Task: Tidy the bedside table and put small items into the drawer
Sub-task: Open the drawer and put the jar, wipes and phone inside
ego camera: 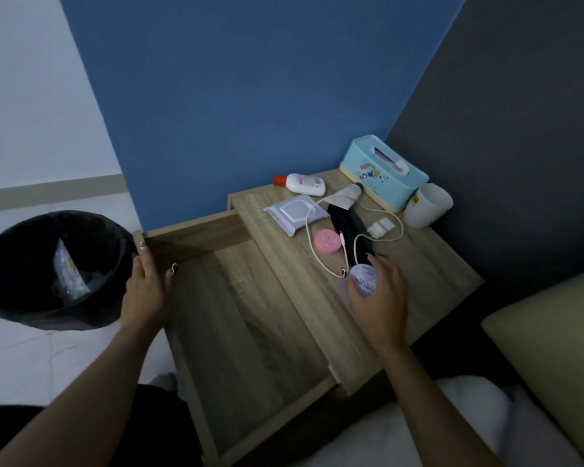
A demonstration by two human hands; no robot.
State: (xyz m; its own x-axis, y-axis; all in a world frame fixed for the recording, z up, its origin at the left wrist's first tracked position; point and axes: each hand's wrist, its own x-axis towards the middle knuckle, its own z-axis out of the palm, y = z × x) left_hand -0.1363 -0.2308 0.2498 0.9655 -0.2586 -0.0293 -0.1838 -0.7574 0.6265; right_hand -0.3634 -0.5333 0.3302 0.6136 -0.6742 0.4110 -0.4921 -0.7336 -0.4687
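Your wooden bedside table carries a light-blue tissue box at the back, with a white cup just beside it. A red-capped white bottle lies on its side near a grey wipes pack. Mid-table you have a pink round tin, a long black item and a white charger with its cable.

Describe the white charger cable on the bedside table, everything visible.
The white charger cable lies loose and tangled on the wooden bedside table. It is thin and looks like rubbery plastic, with a white blocky plug adapter at one end. Its loops cross a corner of the grey packet, curve round the pink round case and run over the black object. One stretch ends beside the right hand, which holds a round jar; whether they touch is unclear.
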